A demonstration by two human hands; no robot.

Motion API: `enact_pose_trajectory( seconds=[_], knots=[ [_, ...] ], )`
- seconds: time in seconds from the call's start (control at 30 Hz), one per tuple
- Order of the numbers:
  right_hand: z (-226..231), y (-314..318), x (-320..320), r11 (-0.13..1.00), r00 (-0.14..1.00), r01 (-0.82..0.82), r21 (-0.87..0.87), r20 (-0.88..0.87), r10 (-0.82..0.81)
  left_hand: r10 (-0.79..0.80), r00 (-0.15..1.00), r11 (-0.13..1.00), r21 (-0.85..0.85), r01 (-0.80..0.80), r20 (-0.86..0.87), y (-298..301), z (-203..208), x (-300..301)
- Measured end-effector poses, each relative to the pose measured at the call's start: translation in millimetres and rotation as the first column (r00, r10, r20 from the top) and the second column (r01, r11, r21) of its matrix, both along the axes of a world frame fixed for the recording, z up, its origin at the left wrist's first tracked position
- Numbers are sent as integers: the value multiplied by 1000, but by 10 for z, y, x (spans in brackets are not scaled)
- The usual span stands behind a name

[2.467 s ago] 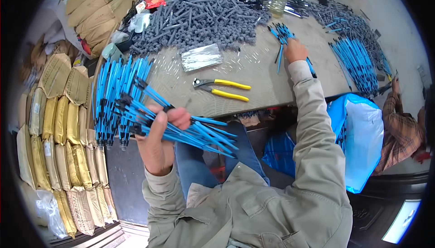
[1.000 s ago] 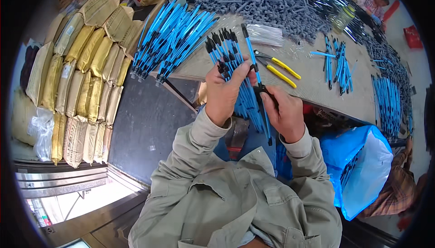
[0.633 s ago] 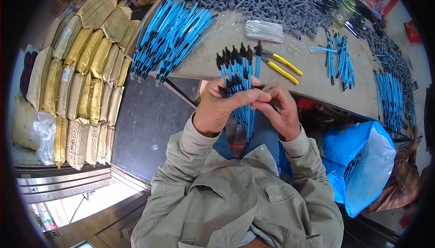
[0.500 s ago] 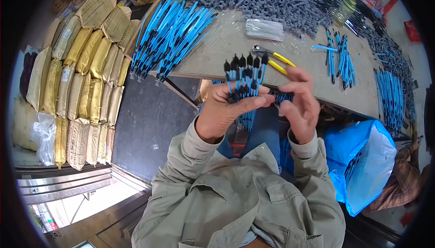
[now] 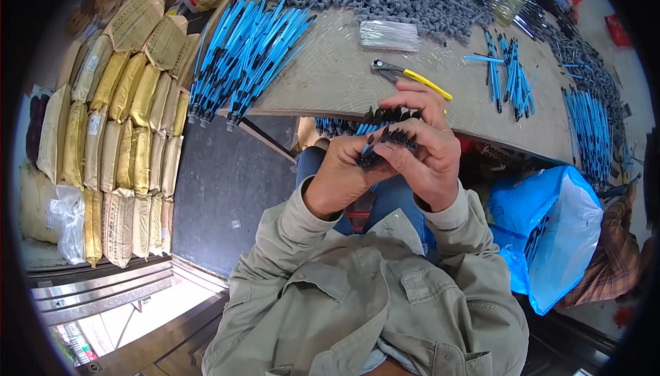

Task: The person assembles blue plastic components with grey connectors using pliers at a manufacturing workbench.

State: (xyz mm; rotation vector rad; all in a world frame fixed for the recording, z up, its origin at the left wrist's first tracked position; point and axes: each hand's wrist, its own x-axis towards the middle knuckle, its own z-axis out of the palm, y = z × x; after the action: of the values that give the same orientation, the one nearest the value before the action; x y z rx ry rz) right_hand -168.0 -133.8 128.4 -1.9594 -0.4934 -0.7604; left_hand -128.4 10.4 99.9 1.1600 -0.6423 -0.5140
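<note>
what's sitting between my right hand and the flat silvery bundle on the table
In the head view, the yellow-handled pliers lie on the table between your right hand and the silvery bundle, partly hidden by that hand.

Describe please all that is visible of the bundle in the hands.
The bundle is thin blue sticks with dark, pointed ends, seemingly plastic. The ends bunch in uneven rows toward the table; the rest is mostly hidden. The left hand clasps it; the right hand curls around the ends, near the table's edge.

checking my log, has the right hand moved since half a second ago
Yes, the right hand has moved left relative to the pliers, and now holds the blue sticks' black tips.
</note>
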Motion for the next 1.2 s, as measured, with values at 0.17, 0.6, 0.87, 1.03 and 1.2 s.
enact_pose_trajectory(
  seconds=[0.17, 0.6, 0.87, 1.03, 1.2],
  knots=[
    [-65, -8, 17, 996, 1000, 12, 92, 9, -13, -52, 995, 998, 45, 48, 84, 3, -82, 23],
    [-111, -30, 44, 991, 999, -37, 128, 3, 37, 68, 998, 997, 32, -67, -19, -24, -49, -24],
    [-180, -174, 304, 784, 924, -346, 516, 39, 382, 2, 997, 991, 135, -13, 83, -4, 418, -70],
    [-926, 123, 457, 449, 557, -731, 513, 70, 827, -87, 943, 990, 135, 45, 322, 142, 754, 89],
    [-1262, 412, -17, 419, 453, -229, 879, -285, 845, -23, 989, 975, 214, 54, -143, 190, 957, 95]
  ],
)
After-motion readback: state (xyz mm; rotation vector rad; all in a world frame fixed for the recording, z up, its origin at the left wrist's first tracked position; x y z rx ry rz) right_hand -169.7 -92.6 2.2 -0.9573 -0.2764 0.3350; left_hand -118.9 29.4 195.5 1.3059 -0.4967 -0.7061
